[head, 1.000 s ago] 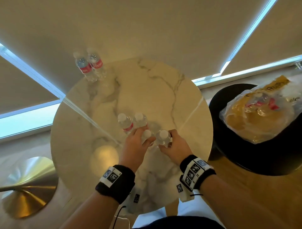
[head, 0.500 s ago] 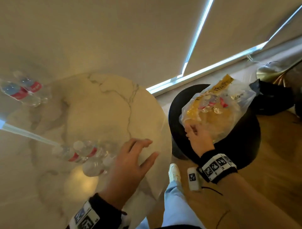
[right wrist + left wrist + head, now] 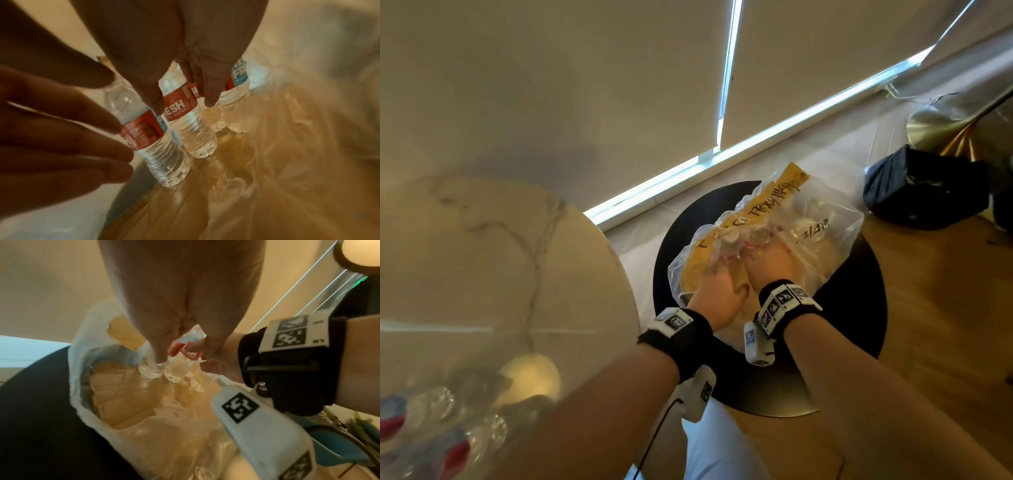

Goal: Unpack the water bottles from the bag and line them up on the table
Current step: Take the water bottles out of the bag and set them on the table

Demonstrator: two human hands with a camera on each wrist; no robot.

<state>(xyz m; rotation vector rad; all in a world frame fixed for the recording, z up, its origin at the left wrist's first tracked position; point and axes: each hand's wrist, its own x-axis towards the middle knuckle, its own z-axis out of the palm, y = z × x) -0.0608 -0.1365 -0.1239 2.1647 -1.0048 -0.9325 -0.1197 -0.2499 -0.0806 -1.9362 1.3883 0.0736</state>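
A clear plastic bag (image 3: 825, 233) with yellow paper inside lies on a round black stool (image 3: 859, 308). Several small water bottles with red labels stand upright in it (image 3: 191, 126). Both my hands are inside the bag's mouth. My left hand (image 3: 717, 287) has its thumb and fingertips on the leftmost bottle (image 3: 156, 146). My right hand (image 3: 774, 263) reaches down with thumb and fingers on either side of the middle bottle. More bottles (image 3: 448, 428) show blurred on the marble table (image 3: 500, 257) at the lower left.
The marble table's edge sits close to the left of the stool. A black bag (image 3: 924, 195) and a brass lamp base (image 3: 941, 130) are on the wooden floor at the far right. Blinds cover the windows behind.
A second ago both hands were on bottles on the marble table. They let go, my view swung right, and both hands went into the bag, right hand first.
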